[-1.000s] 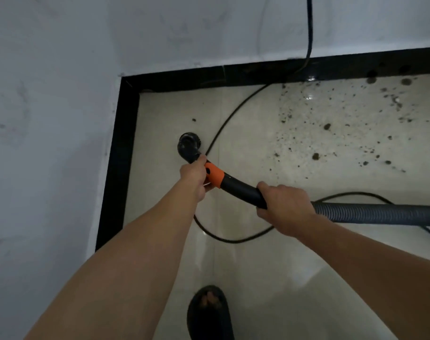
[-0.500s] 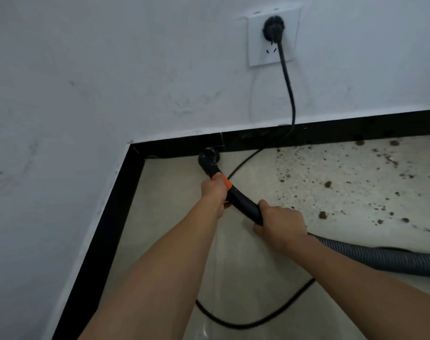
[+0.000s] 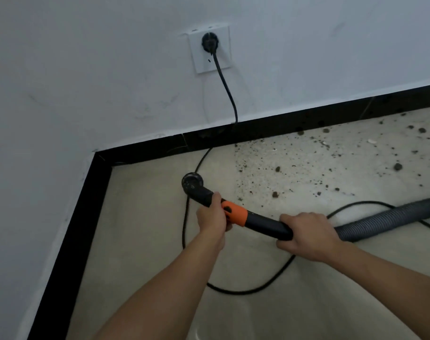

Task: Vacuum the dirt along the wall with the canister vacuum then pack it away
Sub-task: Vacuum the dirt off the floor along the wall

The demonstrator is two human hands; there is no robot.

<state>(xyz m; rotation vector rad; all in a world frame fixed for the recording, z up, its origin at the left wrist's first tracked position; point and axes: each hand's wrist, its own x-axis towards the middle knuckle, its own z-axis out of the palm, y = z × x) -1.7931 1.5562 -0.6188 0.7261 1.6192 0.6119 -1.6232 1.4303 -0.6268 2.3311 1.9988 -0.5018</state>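
So that the nozzle point(image 3: 193, 184) is aiming down beside the dirt point(image 3: 307, 168), the left hand point(image 3: 212, 217) and right hand point(image 3: 307, 235) are gripping the pipe point(image 3: 265, 223), fingers point(image 3: 295, 218) curled round it.

power cord point(image 3: 184, 224) looped beneath, floor point(image 3: 140, 229) left open

The wall point(image 3: 86, 69) is white, the skirting point(image 3: 307, 123) black. The floor point(image 3: 147, 241) is pale cream, speckled on the right with dark brown dirt point(image 3: 397, 166). The nozzle point(image 3: 193, 182) is black, its collar point(image 3: 236, 214) orange, the tube point(image 3: 268, 225) black, the hose point(image 3: 385, 222) grey and ribbed. The cord point(image 3: 224, 82) and plug point(image 3: 209, 42) are black, the socket point(image 3: 200, 62) white.
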